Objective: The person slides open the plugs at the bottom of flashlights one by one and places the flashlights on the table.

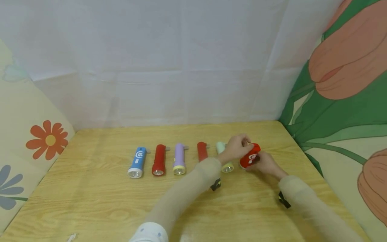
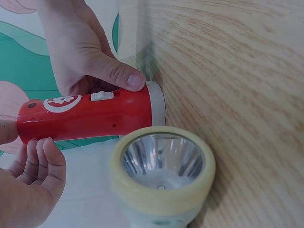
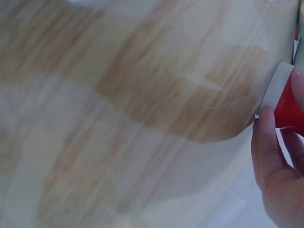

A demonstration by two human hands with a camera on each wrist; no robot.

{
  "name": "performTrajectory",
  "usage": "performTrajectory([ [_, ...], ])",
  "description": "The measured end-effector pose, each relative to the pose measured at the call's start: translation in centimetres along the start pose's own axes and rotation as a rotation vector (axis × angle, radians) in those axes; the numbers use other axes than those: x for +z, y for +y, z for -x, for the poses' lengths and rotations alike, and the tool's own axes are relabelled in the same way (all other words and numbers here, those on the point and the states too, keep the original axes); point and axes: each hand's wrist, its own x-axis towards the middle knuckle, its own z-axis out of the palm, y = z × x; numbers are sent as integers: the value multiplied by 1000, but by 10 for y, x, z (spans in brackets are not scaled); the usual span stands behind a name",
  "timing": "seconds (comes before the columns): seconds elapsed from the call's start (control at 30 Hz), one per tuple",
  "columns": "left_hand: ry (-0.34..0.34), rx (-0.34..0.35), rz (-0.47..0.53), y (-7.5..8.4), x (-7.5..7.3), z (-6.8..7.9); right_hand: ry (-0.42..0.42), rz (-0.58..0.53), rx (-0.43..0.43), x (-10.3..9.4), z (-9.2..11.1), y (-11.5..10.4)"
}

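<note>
Both hands are on a red flashlight (image 1: 252,156) with a white head ring, at the right end of a row of flashlights. My left hand (image 1: 236,148) pinches its tail end between thumb and fingertips. Lower down, my right hand (image 1: 266,163) grips the body, its thumb close to the white ring in the left wrist view. A white switch and a round white emblem show on the red body. Beside it lies a mint flashlight with a yellow head (image 2: 164,175), partly covered by my left hand in the head view.
Further left on the wooden table (image 1: 115,205) lie a red flashlight (image 1: 202,151) partly behind my left sleeve, a purple one (image 1: 179,158), another red one (image 1: 159,159) and a blue one (image 1: 139,161). A white cloth (image 1: 151,67) hangs behind the table.
</note>
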Motion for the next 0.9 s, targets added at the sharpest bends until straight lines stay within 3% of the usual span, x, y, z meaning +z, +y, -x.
performTrajectory([
  [0.27, -2, -19, 22, 1, 0, 1, 14, 16, -47, 1, 1, 3],
  [0.7, -12, -30, 66, 0, 0, 2, -40, 12, -103, -6, 3, 6],
  [0.9, 17, -48, 101, 1, 0, 3, -44, 26, -83, -6, 2, 5],
])
